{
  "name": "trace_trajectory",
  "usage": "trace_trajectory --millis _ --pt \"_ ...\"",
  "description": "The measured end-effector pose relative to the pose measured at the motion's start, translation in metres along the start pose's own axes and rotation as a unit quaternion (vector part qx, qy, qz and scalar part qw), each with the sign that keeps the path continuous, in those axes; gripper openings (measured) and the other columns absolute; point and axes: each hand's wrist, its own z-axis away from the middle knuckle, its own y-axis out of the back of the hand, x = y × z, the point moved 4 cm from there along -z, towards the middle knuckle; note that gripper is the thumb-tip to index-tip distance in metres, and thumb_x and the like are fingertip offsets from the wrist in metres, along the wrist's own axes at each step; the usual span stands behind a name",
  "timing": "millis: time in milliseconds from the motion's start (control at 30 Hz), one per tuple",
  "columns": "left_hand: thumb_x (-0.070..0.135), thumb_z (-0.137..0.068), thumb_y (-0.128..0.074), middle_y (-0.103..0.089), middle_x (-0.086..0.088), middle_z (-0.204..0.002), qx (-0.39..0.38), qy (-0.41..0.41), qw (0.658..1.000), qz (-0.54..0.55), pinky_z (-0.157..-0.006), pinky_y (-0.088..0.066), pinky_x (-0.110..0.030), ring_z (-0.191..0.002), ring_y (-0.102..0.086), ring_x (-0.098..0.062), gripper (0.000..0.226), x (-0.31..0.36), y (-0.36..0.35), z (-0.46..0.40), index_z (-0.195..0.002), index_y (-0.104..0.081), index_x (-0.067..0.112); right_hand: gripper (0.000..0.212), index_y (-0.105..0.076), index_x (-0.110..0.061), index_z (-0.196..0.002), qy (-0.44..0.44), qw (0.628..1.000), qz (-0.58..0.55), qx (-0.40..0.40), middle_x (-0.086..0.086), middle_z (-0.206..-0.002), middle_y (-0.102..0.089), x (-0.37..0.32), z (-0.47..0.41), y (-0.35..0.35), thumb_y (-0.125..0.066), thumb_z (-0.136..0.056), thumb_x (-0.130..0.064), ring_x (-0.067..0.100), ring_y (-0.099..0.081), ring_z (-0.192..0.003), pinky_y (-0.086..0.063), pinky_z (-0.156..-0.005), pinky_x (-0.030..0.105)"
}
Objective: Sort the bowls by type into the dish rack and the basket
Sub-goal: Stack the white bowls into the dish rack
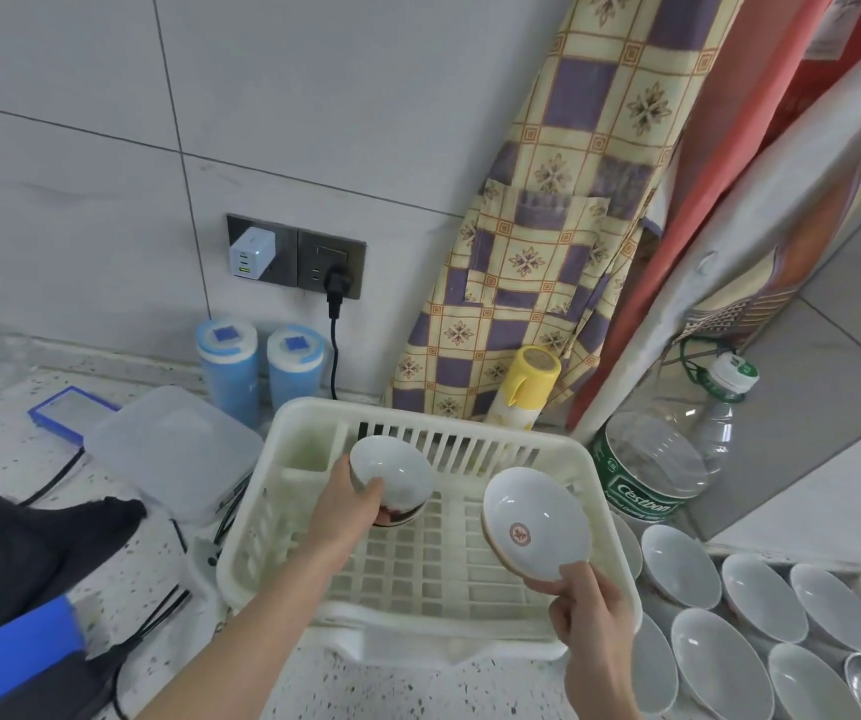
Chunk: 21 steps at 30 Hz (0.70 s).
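While both hands hover over the dish rack [602, 491] mid-frame, left hand [345, 504] grips the deep bowl [392, 472], seemingly nearer the slots; right hand [592, 610] pinches the shallow bowl [532, 527].

I see a cream dish rack [606, 517]. Over its back-left, a small deep bowl [392, 472], tilted. Over its right side, a shallow emblem bowl [532, 524], tilted. White bowls [719, 610] lie clustered right of it.

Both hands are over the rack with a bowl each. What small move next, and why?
Probably lower the left hand a little and set its deep bowl upright in the dish rack. That bowl already hangs low over the rack's back left part, which holds no dishes, while the right hand grips the shallow bowl higher, tilted over the rack's right side.
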Motion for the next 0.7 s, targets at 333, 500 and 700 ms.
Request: trace_trajectory --millis 333,500,700 --pt "0.008 -0.094 -0.046 -0.056 0.000 -0.129 -0.030 -0.022 0.998 -0.053 -0.066 -0.055 -0.026 -0.090 -0.071 -0.028 0.061 0.002 0.000 0.004 -0.149 -0.028 0.029 0.022 -0.062 0.001 -0.072 -0.030 0.996 0.065 -0.055 0.017 -0.066 -0.072 -0.011 -0.018 -0.050 -0.051 -0.087 -0.012 0.007 -0.033 -0.036 -0.029 -0.035 0.018" --pt "0.012 -0.093 -0.045 -0.063 -0.003 -0.121 -0.030 -0.022 0.995 -0.088 -0.058 -0.046 -0.020 -0.087 -0.070 -0.024 0.069 0.002 0.002 0.006 -0.152 -0.019 0.035 0.022 -0.063 -0.002 -0.074 -0.033 0.992 0.097 -0.079 0.006 -0.055 -0.064 -0.020 -0.034 -0.074 -0.050 -0.086 -0.015 0.008 -0.037 -0.038 -0.029 -0.037 0.019" --pt "0.014 -0.092 -0.050 -0.063 -0.006 -0.123 -0.020 -0.018 0.995 -0.093 -0.085 -0.056 -0.047 -0.089 -0.070 -0.031 0.075 -0.002 0.004 0.006 -0.153 -0.010 0.032 0.021 -0.065 -0.002 -0.080 -0.045 0.987 0.117 -0.101 0.001 -0.053 -0.063 -0.014 -0.038 -0.097 -0.049 -0.087 -0.014 0.007 -0.040 -0.039 -0.031 -0.038 0.019"
